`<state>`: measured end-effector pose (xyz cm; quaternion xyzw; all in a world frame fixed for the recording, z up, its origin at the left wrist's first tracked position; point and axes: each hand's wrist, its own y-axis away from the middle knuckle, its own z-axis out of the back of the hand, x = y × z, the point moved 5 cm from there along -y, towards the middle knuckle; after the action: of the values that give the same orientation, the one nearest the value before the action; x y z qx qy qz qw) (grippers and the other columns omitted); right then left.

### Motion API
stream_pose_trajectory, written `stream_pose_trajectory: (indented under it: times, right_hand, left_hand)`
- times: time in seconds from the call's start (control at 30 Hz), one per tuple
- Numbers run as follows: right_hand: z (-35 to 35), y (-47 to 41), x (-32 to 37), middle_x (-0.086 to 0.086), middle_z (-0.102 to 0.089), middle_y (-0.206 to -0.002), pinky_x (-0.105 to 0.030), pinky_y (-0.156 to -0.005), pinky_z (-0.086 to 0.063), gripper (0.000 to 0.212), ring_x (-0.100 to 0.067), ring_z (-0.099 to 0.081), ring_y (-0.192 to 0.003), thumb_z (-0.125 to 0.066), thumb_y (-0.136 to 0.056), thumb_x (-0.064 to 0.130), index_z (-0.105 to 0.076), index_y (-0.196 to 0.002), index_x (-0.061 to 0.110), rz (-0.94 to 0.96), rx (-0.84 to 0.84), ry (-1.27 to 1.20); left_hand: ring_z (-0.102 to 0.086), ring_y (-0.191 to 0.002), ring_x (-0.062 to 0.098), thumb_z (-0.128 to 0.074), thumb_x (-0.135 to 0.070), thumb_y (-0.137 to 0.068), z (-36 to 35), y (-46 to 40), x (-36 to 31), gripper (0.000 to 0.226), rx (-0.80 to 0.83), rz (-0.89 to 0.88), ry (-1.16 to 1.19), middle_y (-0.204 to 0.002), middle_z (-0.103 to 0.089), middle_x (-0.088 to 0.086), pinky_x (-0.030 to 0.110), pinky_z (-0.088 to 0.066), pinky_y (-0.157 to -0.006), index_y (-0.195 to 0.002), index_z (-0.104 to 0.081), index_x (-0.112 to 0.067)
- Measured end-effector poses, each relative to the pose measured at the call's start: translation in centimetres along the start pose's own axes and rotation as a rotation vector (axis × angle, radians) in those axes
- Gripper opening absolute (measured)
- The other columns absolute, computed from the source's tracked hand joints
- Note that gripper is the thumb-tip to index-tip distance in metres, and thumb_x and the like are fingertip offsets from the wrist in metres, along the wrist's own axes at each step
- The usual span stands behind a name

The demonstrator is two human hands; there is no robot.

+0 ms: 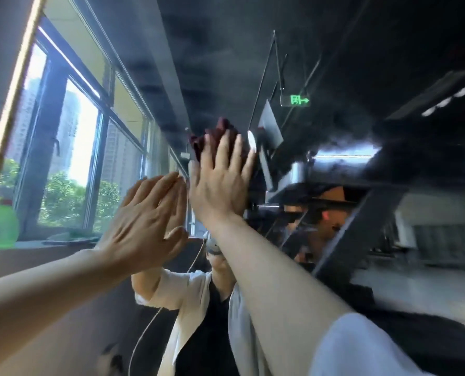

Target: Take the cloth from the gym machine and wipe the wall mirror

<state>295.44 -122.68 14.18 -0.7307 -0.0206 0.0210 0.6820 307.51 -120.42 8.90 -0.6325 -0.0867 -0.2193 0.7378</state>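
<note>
Cloth [220, 137]: dark red, off the machine, pressed flat to mirror [334, 63] under right hand [220, 180], fingers spread. Left hand [144, 215]: flat on mirror just beside cloth, holding nothing. Fetching done; wiping appears underway, extent cleaned indeterminable.

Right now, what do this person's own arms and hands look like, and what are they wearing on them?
Both are bare: the left hand and right hand wear no gloves, rings or watch that I can see. The left forearm is uncovered as far as the frame shows. The right arm emerges from a pale, loose short sleeve near the elbow. The fingers have short, unpainted nails.
</note>
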Motion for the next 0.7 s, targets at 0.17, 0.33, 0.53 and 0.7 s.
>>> stream_pose_trajectory:
  times: [0.17,0.33,0.53,0.7]
  right_hand:
    - [0.4,2.2,2.2,-0.016,-0.049,-0.151,-0.057,-0.119,-0.025,0.052,-0.036,-0.039,-0.143,-0.029,-0.102,0.033,-0.057,-0.143,0.017,0.415,0.087,-0.119]
    - [2.3,1.2,-11.8,-0.02,-0.056,-0.141,-0.067,-0.115,-0.023,0.031,-0.042,-0.04,-0.141,-0.047,-0.101,0.028,-0.065,-0.116,0.008,0.164,-0.03,0.016]
    - [3.9,14.3,-14.0,-0.023,-0.043,-0.153,-0.061,-0.119,-0.025,0.044,-0.04,-0.033,-0.147,-0.042,-0.106,0.03,-0.06,-0.135,0.002,0.45,0.077,-0.055]
    - [4.3,13.3,-15.2,-0.019,-0.047,-0.152,-0.057,-0.119,-0.028,0.044,-0.035,-0.037,-0.146,-0.046,-0.103,0.026,-0.056,-0.142,0.008,0.465,0.083,-0.076]
  left_hand:
    - [-0.044,-0.124,0.04,-0.041,-0.06,-0.08,-0.6,2.6,1.1,0.091,0.058,0.141,-0.019,-0.142,-0.048,0.028,0.051,-0.037,-0.105,-0.14,-0.046,0.007]
    - [-0.038,-0.141,0.032,-0.043,-0.052,-0.087,-1.5,2.0,-2.2,0.08,0.021,-0.027,-0.012,-0.152,-0.043,0.021,0.048,-0.024,-0.115,-0.146,-0.043,0.001]
    - [-0.014,-0.153,0.023,-0.047,-0.038,-0.097,-3.7,3.2,-11.1,0.07,0.02,-0.34,0.087,-0.164,-0.02,0.013,0.042,-0.011,-0.124,-0.155,-0.028,-0.003]
    - [-0.012,-0.153,0.027,-0.04,-0.036,-0.1,-5.0,3.3,-12.7,0.067,-0.006,-0.288,0.097,-0.163,-0.018,0.018,0.047,-0.017,-0.122,-0.154,-0.025,0.002]
